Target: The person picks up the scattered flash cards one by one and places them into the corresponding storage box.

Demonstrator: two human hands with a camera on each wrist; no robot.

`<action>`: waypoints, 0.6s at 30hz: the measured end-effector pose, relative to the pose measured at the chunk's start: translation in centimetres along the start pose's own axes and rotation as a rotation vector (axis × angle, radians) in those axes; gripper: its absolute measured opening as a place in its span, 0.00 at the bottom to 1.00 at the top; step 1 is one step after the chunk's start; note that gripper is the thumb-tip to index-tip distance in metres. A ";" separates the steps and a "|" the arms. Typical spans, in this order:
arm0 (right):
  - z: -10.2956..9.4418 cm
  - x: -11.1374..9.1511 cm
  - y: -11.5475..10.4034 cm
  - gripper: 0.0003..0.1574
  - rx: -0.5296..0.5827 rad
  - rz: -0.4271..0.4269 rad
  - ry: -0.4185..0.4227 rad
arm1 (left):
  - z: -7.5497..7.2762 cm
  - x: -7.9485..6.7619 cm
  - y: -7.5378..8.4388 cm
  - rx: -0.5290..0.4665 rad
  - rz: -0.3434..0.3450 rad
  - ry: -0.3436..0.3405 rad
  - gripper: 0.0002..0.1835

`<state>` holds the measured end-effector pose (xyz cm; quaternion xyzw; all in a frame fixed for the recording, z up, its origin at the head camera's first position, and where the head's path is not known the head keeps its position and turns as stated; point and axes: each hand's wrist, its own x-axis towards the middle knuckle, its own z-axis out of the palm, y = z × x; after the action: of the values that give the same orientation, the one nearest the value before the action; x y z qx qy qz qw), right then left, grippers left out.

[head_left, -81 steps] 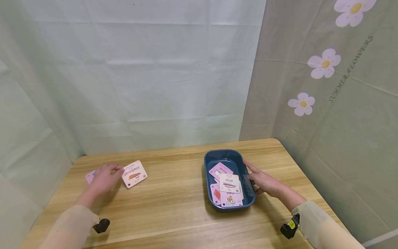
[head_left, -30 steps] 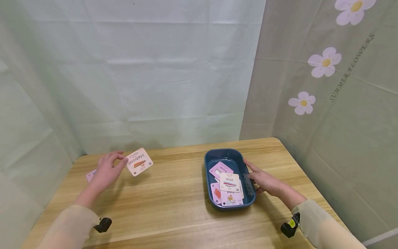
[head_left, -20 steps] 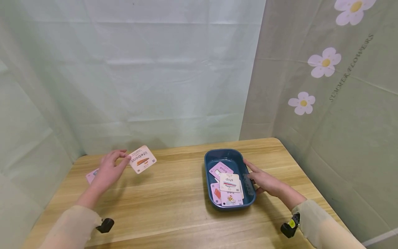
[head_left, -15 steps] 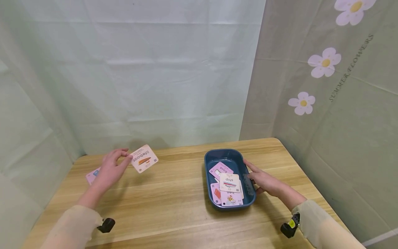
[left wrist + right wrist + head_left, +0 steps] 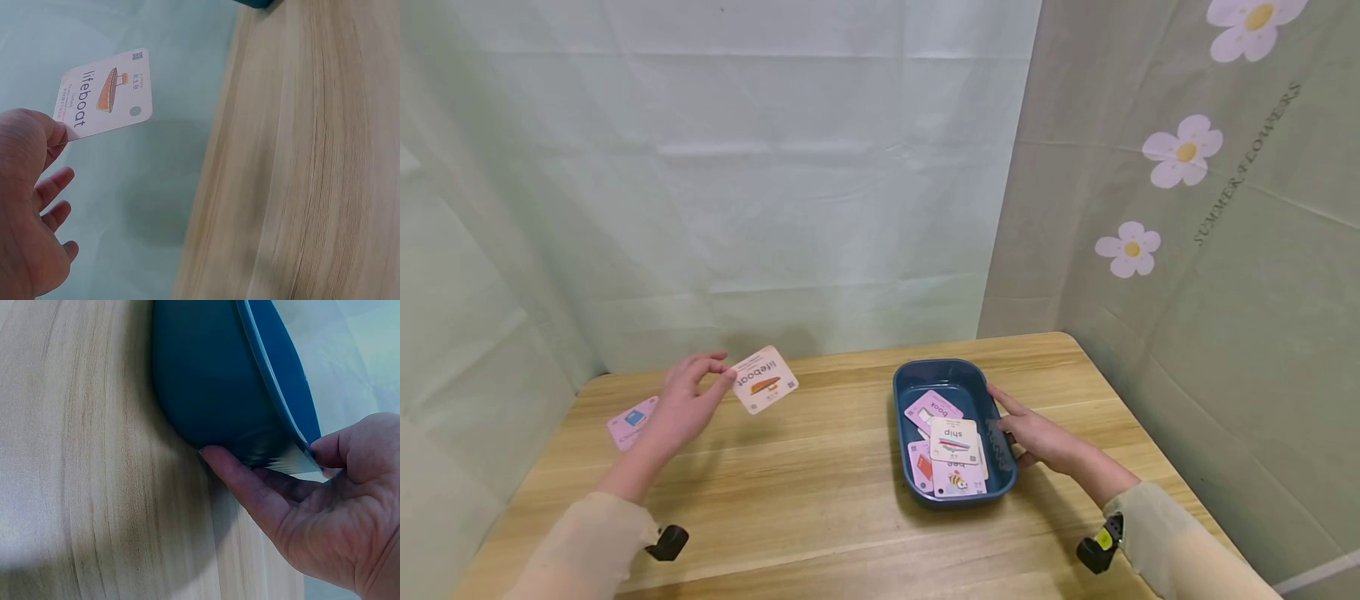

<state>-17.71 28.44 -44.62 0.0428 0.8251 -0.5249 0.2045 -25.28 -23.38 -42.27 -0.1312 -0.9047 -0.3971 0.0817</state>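
Note:
My left hand pinches the edge of a white flashcard marked "lifeboat", held above the table's far left part. In the left wrist view the card is pinched at one corner, its orange boat picture showing; the other fingers are free of it. My right hand grips the right side of a dark blue plastic bin. The right wrist view shows one digit at the bin's rim and others against its outer wall. Inside lie several flashcards, with a "ship" card on top.
A pink flashcard with a blue picture lies on the wooden table beside the left forearm, which partly covers it. Pale fabric hangs behind the table, and a flower-printed sheet hangs at the right.
My left hand has lifted the lifeboat flashcard off the table and carried it to the right, uncovering more of the pink flashcard. The right hand and the bin stay where they were.

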 end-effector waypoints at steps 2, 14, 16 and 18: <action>0.0 0.0 0.0 0.44 0.000 0.001 0.001 | 0.3 0.0 0.2 -0.005 0.011 0.000 0.21; 0.0 0.2 0.2 0.44 0.000 -0.002 0.003 | 1.4 0.2 2.2 -0.025 0.027 -0.026 0.19; 0.0 0.2 0.2 0.44 0.002 0.001 0.006 | 1.6 0.3 2.4 -0.030 0.034 -0.027 0.18; 0.0 0.2 0.2 0.44 0.004 0.003 0.010 | 1.8 0.4 2.6 -0.039 0.043 -0.029 0.18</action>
<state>-17.86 28.52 -44.86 0.0469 0.8251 -0.5259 0.2011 -24.95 -20.33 -41.55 -0.1581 -0.8947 -0.4111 0.0745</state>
